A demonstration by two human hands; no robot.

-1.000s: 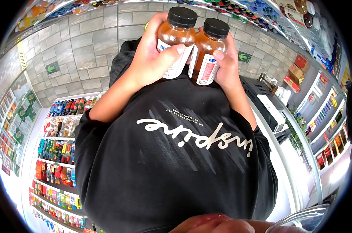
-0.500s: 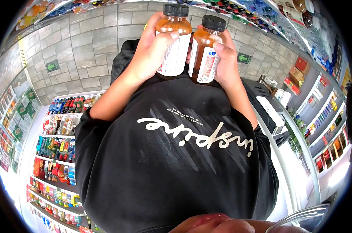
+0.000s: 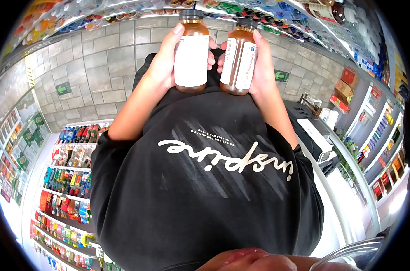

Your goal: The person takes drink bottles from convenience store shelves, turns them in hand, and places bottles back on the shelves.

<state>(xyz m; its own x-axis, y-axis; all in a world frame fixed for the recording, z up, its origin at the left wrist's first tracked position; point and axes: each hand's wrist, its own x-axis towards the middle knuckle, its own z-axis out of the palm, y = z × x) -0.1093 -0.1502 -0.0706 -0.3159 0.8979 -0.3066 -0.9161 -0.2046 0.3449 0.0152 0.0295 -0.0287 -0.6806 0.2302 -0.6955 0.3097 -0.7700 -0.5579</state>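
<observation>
Head view: you look down past your black shirt [image 3: 205, 217] to the paved floor [image 3: 117, 63].
Left hand [image 3: 165, 61]: wrapped round the left bottle [image 3: 191, 54], thumb [image 3: 177, 32] by its shoulder on the outer side, fingertips showing at the inner side.
Right hand [image 3: 263, 63]: wrapped round the right bottle [image 3: 238, 58] in much the same way, fingertips on the inner side too.
Bottles: side by side and roughly upright in front of you, carried by your hands with no tabletop under them; you cannot tell whether their bases touch the shirt.
Gap: narrow, with fingertips of both hands in it; the bottles stand apart.
Caps: both dark and on, the left cap [image 3: 191, 14] nearer the view's top edge than the right cap [image 3: 246, 23].
Labels: the left label [image 3: 191, 70] shows you a washed-out white face; the right label [image 3: 248, 65] carries print too small to read.
Hold: the smooth sides could slip, so spread your fingers well round each body and press evenly with the thumbs.
Spacing: hold that gap, as the two could knock together.
Glare: a slight turn of your left wrist should help.
</observation>
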